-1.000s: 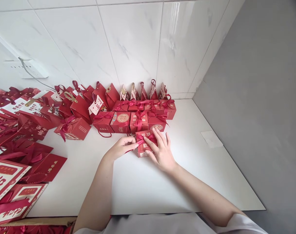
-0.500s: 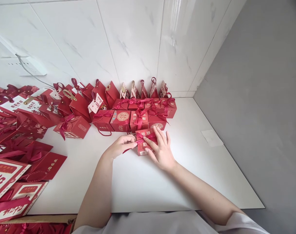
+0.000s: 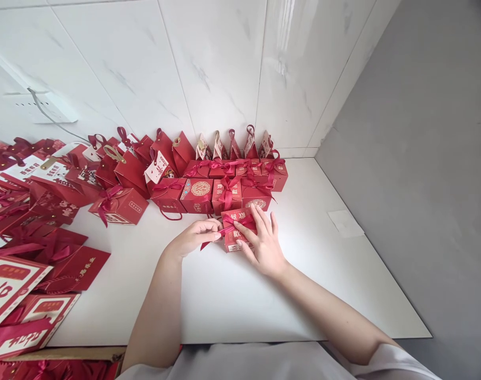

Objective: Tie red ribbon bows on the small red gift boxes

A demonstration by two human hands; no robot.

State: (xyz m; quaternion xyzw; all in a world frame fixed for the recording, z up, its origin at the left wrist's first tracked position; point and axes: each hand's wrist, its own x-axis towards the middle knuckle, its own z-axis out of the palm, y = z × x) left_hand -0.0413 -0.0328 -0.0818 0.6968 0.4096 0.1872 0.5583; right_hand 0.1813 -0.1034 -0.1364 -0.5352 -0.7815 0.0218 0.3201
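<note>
One white table point(image 3: 323, 285) carries two rows of four red gift boxes point(image 3: 196, 203); five loop-topped cartons point(image 3: 233, 152) line the wall behind. In front, the right hand point(image 3: 267, 249), fingers spread, presses one bow-tied box point(image 3: 229, 240); the left hand point(image 3: 195, 236) pinches its ribbon point(image 3: 226, 230).

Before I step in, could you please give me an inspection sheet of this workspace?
Surface: white tabletop, partly covered.
Job's things: red box with ribbon, in front of rows of similar boxes.
Clutter: red bags crowding the left; flat white piece on the right.
Hands: left hand pinches the ribbon; right hand rests on the red box.
Cables: grey cable at the wall socket.
Surroundings: tiled wall behind, grey surface at right.
</note>
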